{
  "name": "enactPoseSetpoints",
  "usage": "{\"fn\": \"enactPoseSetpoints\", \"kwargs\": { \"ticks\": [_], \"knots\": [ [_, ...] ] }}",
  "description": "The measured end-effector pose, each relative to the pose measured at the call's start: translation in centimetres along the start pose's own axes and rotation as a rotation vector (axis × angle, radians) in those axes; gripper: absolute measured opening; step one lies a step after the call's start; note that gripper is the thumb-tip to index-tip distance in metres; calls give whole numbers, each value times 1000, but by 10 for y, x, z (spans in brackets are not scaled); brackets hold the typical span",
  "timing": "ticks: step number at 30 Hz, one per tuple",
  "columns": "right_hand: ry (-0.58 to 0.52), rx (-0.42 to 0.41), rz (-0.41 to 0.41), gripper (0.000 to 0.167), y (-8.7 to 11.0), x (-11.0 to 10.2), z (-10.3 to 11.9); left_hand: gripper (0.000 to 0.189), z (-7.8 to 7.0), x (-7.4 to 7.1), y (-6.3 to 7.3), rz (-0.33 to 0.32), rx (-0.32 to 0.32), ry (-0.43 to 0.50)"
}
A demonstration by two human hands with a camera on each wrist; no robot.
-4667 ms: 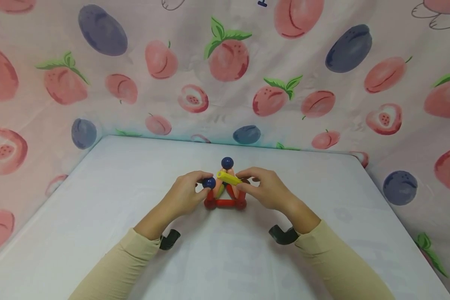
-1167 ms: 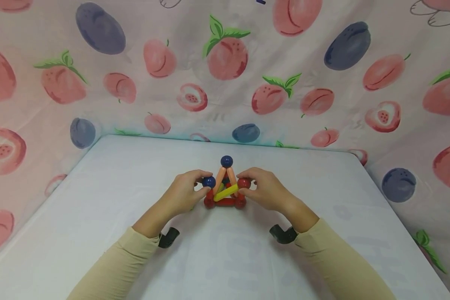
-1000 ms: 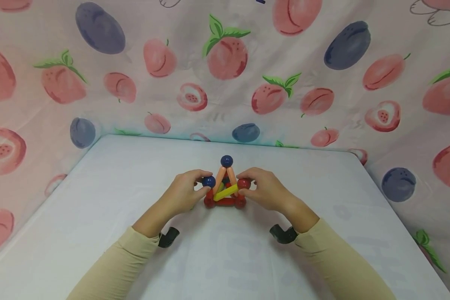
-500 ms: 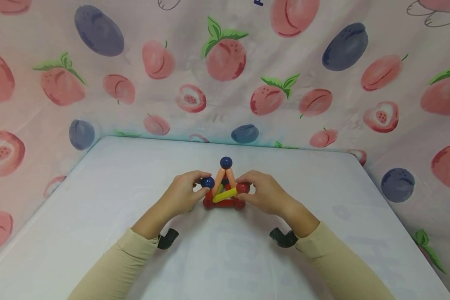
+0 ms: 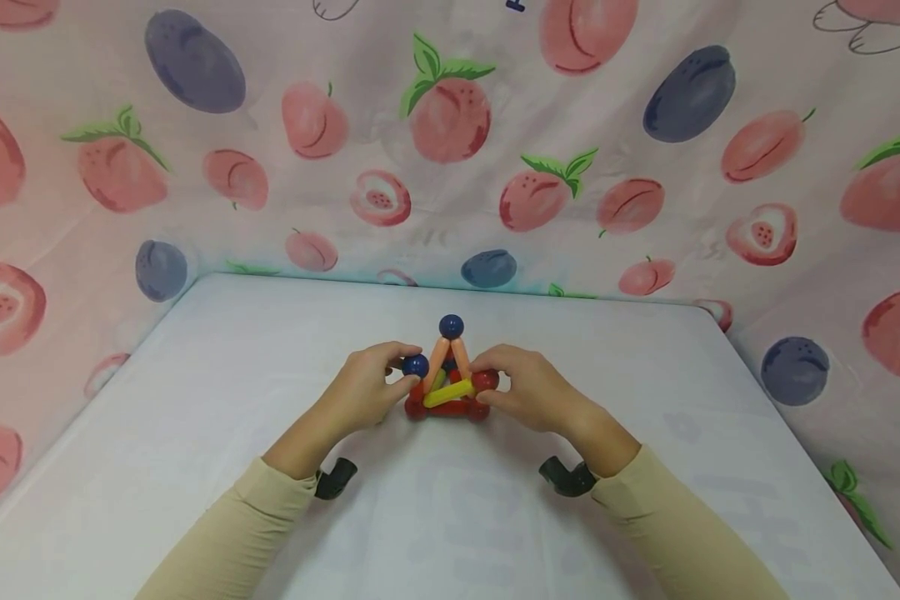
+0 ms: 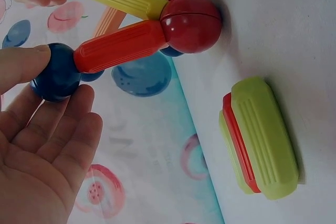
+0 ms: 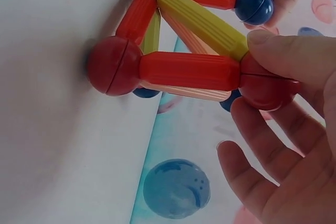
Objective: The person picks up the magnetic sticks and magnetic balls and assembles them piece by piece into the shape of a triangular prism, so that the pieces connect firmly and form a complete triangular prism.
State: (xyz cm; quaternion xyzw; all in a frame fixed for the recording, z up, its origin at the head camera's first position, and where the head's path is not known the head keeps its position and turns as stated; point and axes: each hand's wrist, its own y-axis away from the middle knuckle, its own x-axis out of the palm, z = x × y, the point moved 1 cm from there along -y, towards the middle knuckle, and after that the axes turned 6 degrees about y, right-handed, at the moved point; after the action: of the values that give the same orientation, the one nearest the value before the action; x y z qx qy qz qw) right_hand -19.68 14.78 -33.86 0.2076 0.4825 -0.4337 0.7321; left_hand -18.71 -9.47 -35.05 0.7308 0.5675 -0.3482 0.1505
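A frame of magnetic balls and sticks stands on the table, its blue top ball (image 5: 452,326) above two peach sticks (image 7: 189,35). My left hand (image 5: 367,390) pinches a blue ball (image 6: 56,72) on the end of a red stick (image 6: 121,46), which rises from a red corner ball (image 6: 191,23). My right hand (image 5: 536,387) pinches a red ball (image 7: 268,85) between thumb and fingers. That ball tops another red stick (image 7: 189,71). A yellow stick (image 7: 202,20) slants from the left corner ball up to the right-hand ball, touching it. Part of the frame's back is hidden.
Beside my left hand, a few light-green and red sticks (image 6: 265,137) lie close together on the white tabletop (image 5: 450,517); the head view hides them. A fruit-printed cloth (image 5: 450,200) hangs behind the table. A black curved piece (image 5: 567,477) sits by each wrist.
The yellow stick, earlier held up by my right hand, now slants across the frame's front. My right hand now holds the red ball and has lowered it slightly. My left hand keeps the blue ball.
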Motion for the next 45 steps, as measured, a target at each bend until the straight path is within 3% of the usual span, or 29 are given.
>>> {"fn": "enactPoseSetpoints", "kwargs": {
  "ticks": [6,13,22,45],
  "knots": [
    [16,26,18,37,0,-2,3,40,-2,-1,1,2,1,6],
    [-3,61,18,53,5,-1,0,41,-3,0,3,6,-18,9],
    [-61,53,-27,40,8,-3,-4,41,-3,-1,4,11,-28,4],
    [-70,61,-29,41,13,-3,-3,39,-10,0,5,54,-54,59]
  ]
}}
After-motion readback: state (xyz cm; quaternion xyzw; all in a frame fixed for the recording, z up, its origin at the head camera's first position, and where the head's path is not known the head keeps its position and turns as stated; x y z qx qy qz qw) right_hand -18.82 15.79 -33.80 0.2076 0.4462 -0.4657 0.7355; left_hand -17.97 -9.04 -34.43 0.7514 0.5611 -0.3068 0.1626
